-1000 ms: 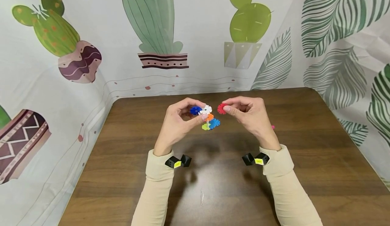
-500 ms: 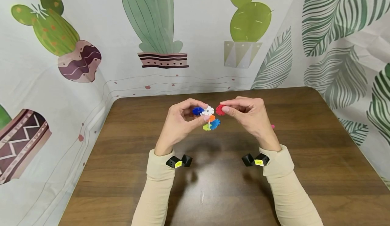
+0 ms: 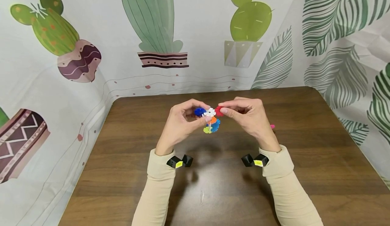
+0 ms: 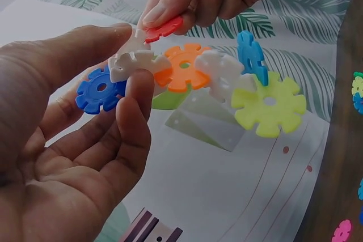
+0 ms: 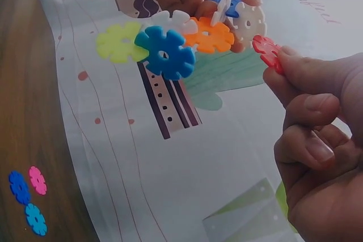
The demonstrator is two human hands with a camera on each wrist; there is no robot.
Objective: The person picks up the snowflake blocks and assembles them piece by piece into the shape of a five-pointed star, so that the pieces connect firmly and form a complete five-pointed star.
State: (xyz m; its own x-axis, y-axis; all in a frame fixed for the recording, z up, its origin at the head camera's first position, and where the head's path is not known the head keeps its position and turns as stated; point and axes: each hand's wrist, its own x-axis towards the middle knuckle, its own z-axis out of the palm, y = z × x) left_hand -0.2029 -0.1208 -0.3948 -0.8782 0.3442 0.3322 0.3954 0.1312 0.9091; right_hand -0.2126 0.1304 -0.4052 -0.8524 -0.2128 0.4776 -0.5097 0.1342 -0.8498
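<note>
My left hand point(image 3: 179, 126) pinches a white notched snowflake disc point(image 5: 249, 24) between thumb and fingers. That disc belongs to a joined cluster with a dark blue disc point(image 4: 101, 90), an orange disc point(image 4: 182, 67), another white disc point(image 4: 220, 75), a light blue disc point(image 5: 164, 52) and a yellow-green disc point(image 4: 269, 104). The cluster hangs in the air above the table. Opposite it, my right hand point(image 3: 250, 119) pinches a red disc point(image 5: 266, 52) between thumb and index finger. The red disc's edge lies against or very near the held white disc; whether their slots interlock, I cannot tell.
Loose pink point(image 5: 37, 180), dark blue point(image 5: 19, 187) and light blue point(image 5: 36, 219) discs lie on the wooden table point(image 3: 122, 171). More discs show at the right edge of the left wrist view. A cloth backdrop point(image 3: 204, 26) with printed cacti stands behind the table.
The gap between the red disc and the white disc has closed. My left hand has shifted slightly right with the cluster, while my right hand has brought the red disc slightly left.
</note>
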